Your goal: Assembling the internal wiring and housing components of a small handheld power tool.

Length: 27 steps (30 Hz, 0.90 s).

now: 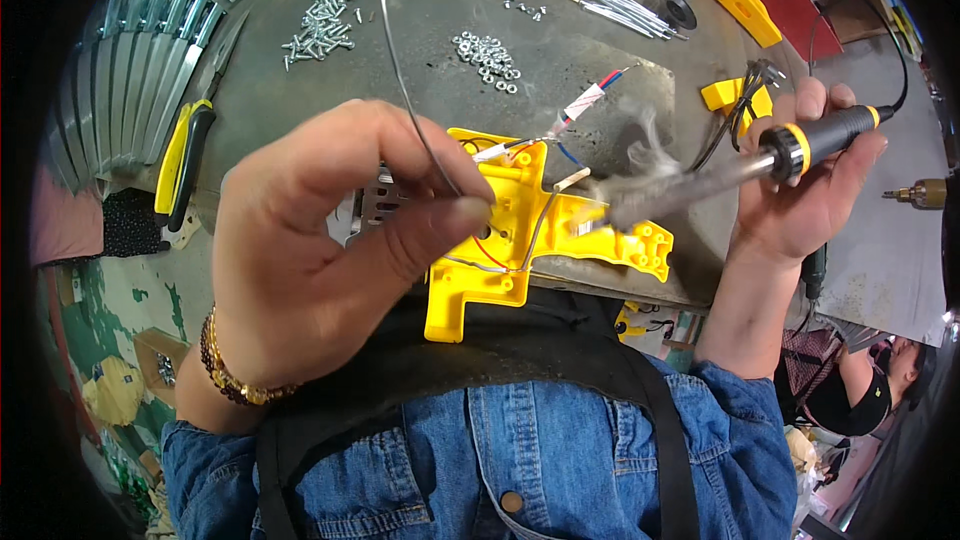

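We note the left hand (320, 240) pinching solder wire (405, 90) above the yellow housing (510, 240); the right hand (810, 190) grips a smoking soldering iron (720, 175) whose tip meets it.

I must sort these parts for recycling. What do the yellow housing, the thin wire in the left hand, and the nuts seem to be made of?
Yellow housing: likely moulded plastic, with an even glossy colour and ribs. Thin wire: bare grey metal, probably solder. Nuts: bright silvery metal, perhaps plated steel.
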### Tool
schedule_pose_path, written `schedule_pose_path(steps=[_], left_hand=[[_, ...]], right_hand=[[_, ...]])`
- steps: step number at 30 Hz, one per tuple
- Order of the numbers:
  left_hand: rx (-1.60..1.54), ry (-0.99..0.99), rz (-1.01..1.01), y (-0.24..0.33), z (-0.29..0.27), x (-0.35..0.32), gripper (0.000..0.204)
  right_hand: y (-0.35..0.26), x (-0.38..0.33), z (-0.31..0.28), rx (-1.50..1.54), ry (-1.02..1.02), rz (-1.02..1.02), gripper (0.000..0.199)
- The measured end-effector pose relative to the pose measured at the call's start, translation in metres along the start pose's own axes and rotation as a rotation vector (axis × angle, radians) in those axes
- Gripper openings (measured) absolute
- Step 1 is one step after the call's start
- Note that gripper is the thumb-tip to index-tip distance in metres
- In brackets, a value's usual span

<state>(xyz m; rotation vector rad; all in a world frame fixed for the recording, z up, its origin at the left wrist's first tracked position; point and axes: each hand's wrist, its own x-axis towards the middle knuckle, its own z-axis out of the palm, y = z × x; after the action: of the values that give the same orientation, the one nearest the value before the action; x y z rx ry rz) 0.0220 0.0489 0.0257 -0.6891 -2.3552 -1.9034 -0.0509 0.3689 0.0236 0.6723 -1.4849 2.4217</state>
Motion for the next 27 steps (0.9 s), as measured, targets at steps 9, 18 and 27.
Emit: schedule_pose_path(steps=[9,18,27], left_hand=[[0.082,-0.041,0.011,0.004,-0.001,-0.005,0.016],[0.104,-0.041,0.049,0.003,-0.001,-0.003,0.016],[0.049,-0.043,0.027,-0.001,0.002,-0.005,0.011]], right_hand=[[0.006,-0.014,0.019,0.058,-0.157,0.063,0.054],[0.0,-0.017,0.015,0.059,-0.216,0.02,0.056],[0.001,-0.015,0.015,0.049,-0.236,0.025,0.056]])
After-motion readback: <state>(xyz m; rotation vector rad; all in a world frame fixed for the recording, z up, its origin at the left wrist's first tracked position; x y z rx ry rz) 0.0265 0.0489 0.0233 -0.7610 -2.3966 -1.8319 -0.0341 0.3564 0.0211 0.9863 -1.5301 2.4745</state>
